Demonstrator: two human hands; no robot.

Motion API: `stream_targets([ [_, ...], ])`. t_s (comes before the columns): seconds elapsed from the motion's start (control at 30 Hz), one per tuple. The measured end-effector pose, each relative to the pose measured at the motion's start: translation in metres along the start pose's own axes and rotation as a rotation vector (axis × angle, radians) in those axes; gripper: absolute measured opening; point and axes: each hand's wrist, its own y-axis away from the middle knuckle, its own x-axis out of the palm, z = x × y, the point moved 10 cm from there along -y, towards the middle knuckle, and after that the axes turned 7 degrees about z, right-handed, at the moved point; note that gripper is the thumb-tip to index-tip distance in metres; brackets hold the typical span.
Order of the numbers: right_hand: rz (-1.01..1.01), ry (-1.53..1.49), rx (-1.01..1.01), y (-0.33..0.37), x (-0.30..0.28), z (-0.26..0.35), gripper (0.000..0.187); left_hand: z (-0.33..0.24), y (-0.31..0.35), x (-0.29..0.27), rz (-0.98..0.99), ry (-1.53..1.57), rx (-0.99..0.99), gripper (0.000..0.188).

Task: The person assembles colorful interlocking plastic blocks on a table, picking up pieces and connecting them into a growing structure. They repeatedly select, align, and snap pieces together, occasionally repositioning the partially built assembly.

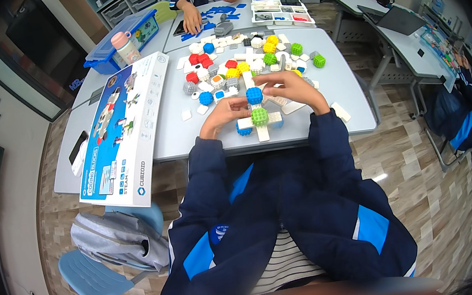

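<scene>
– What's nearest to you?

– My lap in a dark blue jacket, then the desk (332, 115) edge. Just past it sits my block build (259, 122): a green block (260, 115) on white pieces with blue at the ends, and a blue block (254, 95) right behind the green one.

– And the hands?

– My left hand (226, 113) is curled narrow, fingertips touching the build's left side beside the green block. My right hand (293, 88) arches over from the right, fingers pinched together at the blue block. I can't tell whether either truly grips a piece or only presses on it.

– What lies around them?

– To my left a long kit box (128, 131) lies flat on the desk, and a grey backpack (119, 238) rests on a blue chair (90, 277) below it. Beyond my hands is a scatter of loose blocks (237, 62): red, yellow, green, blue, grey and white.

– Farther out?

– A pink bottle (125, 48) stands by a blue bin (117, 41) at far left. A parts tray (281, 11) sits at the far end, where another person's hand (192, 20) rests near blue pieces.
</scene>
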Motion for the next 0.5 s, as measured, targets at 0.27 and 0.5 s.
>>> stream_targets([
  [0.27,-0.400,0.609,0.156,0.060,-0.059,-0.050,0.039,0.006,-0.002,-0.003,0.011,-0.032,-0.003,0.049],
  [0.5,-0.557,0.629,0.209,0.083,-0.065,-0.062,0.047,0.001,0.001,0.001,0.013,-0.030,-0.018,0.049],
])
